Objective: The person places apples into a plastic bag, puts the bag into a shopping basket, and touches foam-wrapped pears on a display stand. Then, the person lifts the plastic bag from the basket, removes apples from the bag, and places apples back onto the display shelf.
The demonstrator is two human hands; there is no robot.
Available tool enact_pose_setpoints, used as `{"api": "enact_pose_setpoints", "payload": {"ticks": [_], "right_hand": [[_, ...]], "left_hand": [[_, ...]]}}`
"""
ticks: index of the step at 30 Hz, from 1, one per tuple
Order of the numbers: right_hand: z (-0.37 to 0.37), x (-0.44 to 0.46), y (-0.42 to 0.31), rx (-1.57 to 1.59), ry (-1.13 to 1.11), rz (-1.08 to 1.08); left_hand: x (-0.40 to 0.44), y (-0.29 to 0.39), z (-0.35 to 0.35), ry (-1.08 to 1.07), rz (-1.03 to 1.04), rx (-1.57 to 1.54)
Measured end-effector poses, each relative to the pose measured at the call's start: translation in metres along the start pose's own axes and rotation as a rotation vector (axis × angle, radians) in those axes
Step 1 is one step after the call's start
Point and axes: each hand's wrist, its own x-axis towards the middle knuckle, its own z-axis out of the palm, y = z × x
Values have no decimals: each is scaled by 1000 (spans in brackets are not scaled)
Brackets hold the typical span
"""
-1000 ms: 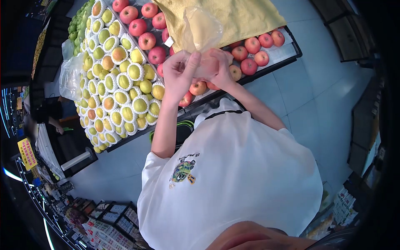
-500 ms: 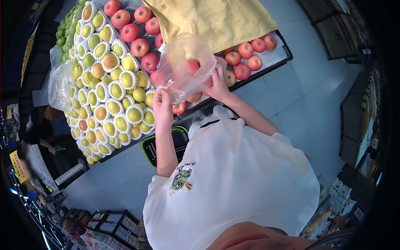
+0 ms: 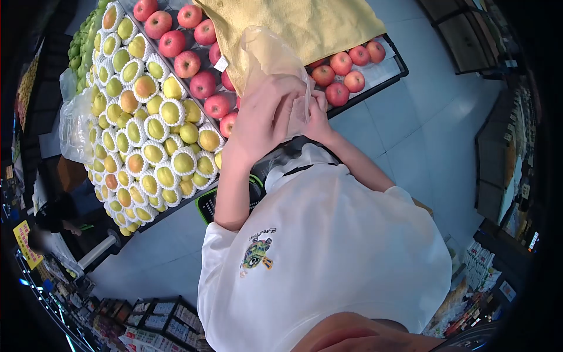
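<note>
A clear plastic bag (image 3: 267, 50) hangs between my hands at the front edge of the fruit stand. My left hand (image 3: 268, 111) lies across the near part of the bag, its fingers curled on the film and pointing right. Close beside it, my right hand (image 3: 319, 117) pinches the bag's right side. The left hand hides part of the bag, so I cannot tell what is inside it. Red apples (image 3: 217, 106) lie just left of my left hand, and more apples (image 3: 337, 94) sit to the right of my right hand.
A yellow cloth (image 3: 328, 29) covers part of the apples. Pears in white foam nets (image 3: 155, 126) fill the left side. A black basket with a green rim (image 3: 205, 205) stands below the stand. At far left is another person (image 3: 56, 214); shelves (image 3: 498, 152) line the right.
My left hand has moved up and right, over the bag and close to my right hand. The bag, spread wide before, is now gathered narrower. The view has shifted slightly.
</note>
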Motion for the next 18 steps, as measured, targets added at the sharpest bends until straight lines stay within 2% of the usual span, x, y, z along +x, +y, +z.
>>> {"api": "enact_pose_setpoints", "payload": {"ticks": [1,2,4,5,6,8,12,14,18], "right_hand": [[-2,1,3,9,7,1],[-4,0,5,143,-63,79],[-7,-1,12,290,-130,156],[-10,-3,16,413,-265,244],[-13,-3,19,536,-406,330],[-23,3,16,599,-450,299],[-34,15,23,732,-545,225],[-36,20,28,734,-587,225],[-12,15,50,865,-638,240]], "left_hand": [[5,-9,10,-33,-229,-146],[9,-18,14,-40,-230,-136],[14,-36,13,-445,-447,348],[6,-48,14,-512,-443,502],[1,-49,14,-513,-452,513],[-11,-42,15,-527,-673,684],[-36,-50,33,-466,-680,785],[-46,-62,46,-485,-433,677],[-61,-76,60,-461,-613,610]]}}
